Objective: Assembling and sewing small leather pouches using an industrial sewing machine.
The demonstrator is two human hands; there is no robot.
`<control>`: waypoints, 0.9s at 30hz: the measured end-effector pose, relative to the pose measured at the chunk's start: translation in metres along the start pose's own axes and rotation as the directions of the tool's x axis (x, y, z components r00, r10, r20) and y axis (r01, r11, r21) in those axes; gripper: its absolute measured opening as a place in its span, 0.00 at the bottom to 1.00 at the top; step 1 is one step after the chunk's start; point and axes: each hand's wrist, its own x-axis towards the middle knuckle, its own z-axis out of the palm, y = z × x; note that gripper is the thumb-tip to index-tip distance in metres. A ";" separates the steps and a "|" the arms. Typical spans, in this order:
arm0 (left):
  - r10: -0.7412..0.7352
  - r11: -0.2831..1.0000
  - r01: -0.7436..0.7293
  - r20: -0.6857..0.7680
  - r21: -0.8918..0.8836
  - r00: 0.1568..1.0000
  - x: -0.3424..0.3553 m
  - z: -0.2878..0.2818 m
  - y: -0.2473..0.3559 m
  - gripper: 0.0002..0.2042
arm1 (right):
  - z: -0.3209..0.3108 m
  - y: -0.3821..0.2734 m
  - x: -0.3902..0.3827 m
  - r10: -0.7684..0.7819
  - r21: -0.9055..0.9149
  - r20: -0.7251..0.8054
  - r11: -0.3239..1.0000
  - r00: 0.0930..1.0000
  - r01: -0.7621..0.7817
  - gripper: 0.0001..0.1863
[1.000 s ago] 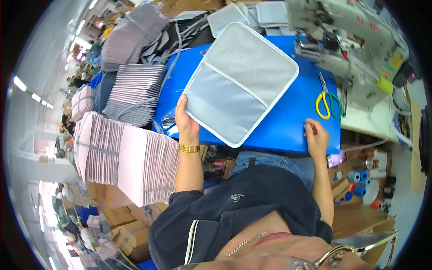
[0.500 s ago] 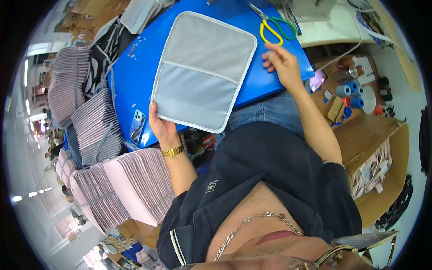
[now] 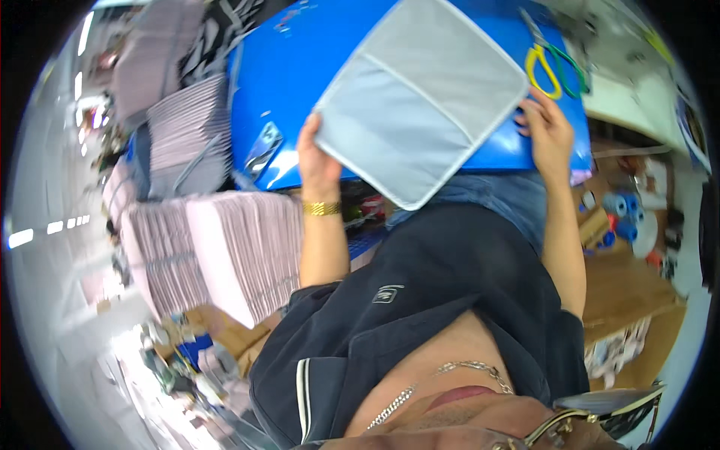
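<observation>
A grey fabric panel (image 3: pixel 420 97) with rounded corners, pale piped edging and a lighter pocket across its lower part is held up over the blue table. My left hand (image 3: pixel 319 157) grips its left corner, with the fingers mostly hidden beneath. At the panel's right corner is my right hand (image 3: pixel 551 139), its fingers half bent and loosely apart; whether they touch the edge is not plain. Just beyond that hand lie scissors (image 3: pixel 541 71) with one yellow and one green handle, blades pointing away.
Blue table (image 3: pixel 300 67); a phone (image 3: pixel 264 146) lies near its left edge. Bundled stacks of pale pink panels (image 3: pixel 244 251) stand on the left. Thread spools (image 3: pixel 622 206) and a cardboard box (image 3: pixel 634 300) are on the right. A pale machine bed (image 3: pixel 630 90) is at far right.
The panel has turned clockwise, and its right corner has come closer to my right hand. The whole view has shifted, so the table and scissors appear farther right.
</observation>
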 end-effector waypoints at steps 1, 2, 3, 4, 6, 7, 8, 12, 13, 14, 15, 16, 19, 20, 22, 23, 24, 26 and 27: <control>0.004 1.000 -0.004 -0.007 0.021 1.000 -0.002 0.014 -0.001 0.14 | -0.004 0.001 0.000 -0.025 -0.004 0.001 1.000 1.000 0.025 0.19; 0.017 1.000 -0.017 0.003 0.015 1.000 -0.002 0.016 -0.001 0.13 | -0.002 -0.001 0.001 -0.040 0.015 0.027 0.999 0.999 0.039 0.19; 0.023 1.000 -0.023 0.015 0.011 1.000 -0.002 0.016 0.002 0.12 | 0.000 -0.003 0.000 -0.019 0.009 0.025 1.000 1.000 0.019 0.18; 0.048 0.999 -0.048 0.008 0.015 0.999 -0.003 0.011 0.007 0.12 | 0.003 -0.005 0.000 0.000 0.001 0.019 1.000 1.000 0.000 0.18; 0.110 0.988 -0.105 -0.033 0.112 0.993 0.007 0.007 0.005 0.10 | 0.003 -0.003 0.000 -0.015 -0.031 0.031 0.999 0.999 0.016 0.18; 0.124 0.987 -0.122 -0.013 0.106 0.992 0.013 0.006 0.008 0.10 | 0.004 0.001 0.001 -0.018 -0.066 0.037 0.998 0.999 0.021 0.18; 0.129 0.986 -0.124 -0.039 0.109 0.991 0.018 0.004 0.015 0.10 | 0.006 0.007 0.001 0.015 -0.037 0.021 0.999 1.000 -0.014 0.18; 0.259 0.957 -0.248 -0.054 0.153 0.964 0.046 0.031 0.059 0.10 | 0.002 0.001 -0.003 -0.054 -0.069 0.012 0.996 0.998 0.055 0.17; 0.300 0.944 -0.289 -0.054 0.161 0.952 0.060 0.042 0.071 0.11 | 0.000 0.000 -0.005 -0.037 -0.065 0.018 0.997 0.999 0.038 0.17; 0.332 0.937 -0.325 -0.032 0.125 0.943 0.077 0.057 0.083 0.13 | -0.001 0.002 -0.004 -0.019 -0.060 0.020 0.998 1.000 0.020 0.17; 0.369 0.926 -0.366 -0.017 0.090 0.929 0.091 0.072 0.098 0.14 | 0.001 0.002 -0.004 -0.039 -0.059 0.013 0.997 0.999 0.040 0.17; 0.400 0.916 -0.400 0.018 0.008 0.916 0.115 0.083 0.113 0.16 | 0.002 0.002 -0.005 -0.021 -0.057 0.018 0.998 1.000 0.022 0.17; 0.516 0.856 -0.513 0.116 -0.063 0.849 0.186 0.109 0.137 0.19 | 0.004 -0.001 -0.009 -0.015 -0.066 0.007 0.998 1.000 0.015 0.16; 0.499 0.867 -0.495 -0.109 0.066 0.860 0.203 0.116 0.135 0.19 | 0.006 -0.004 -0.010 0.001 -0.071 0.007 0.997 1.000 0.000 0.16; 0.563 0.809 -0.483 -0.204 0.335 0.801 0.228 0.109 0.122 0.19 | 0.007 -0.009 -0.012 0.016 -0.081 0.010 0.997 1.000 -0.015 0.16; 0.620 0.711 -0.521 -0.071 0.472 0.781 0.239 0.093 0.112 0.20 | 0.009 -0.009 -0.013 0.011 -0.082 0.015 0.997 1.000 -0.010 0.16; 0.575 0.734 -0.447 -0.119 0.511 0.809 0.232 0.105 0.079 0.18 | 0.006 -0.006 -0.014 0.015 -0.090 -0.010 0.996 1.000 -0.016 0.16; 0.553 0.570 -0.485 0.128 0.663 0.824 0.212 0.093 0.019 0.20 | 0.008 -0.006 -0.016 0.017 -0.081 -0.024 0.997 1.000 -0.018 0.16; 0.488 0.572 -0.491 0.209 0.657 0.847 0.204 0.080 -0.010 0.20 | 0.011 -0.007 -0.015 0.017 -0.080 -0.017 0.997 1.000 -0.018 0.16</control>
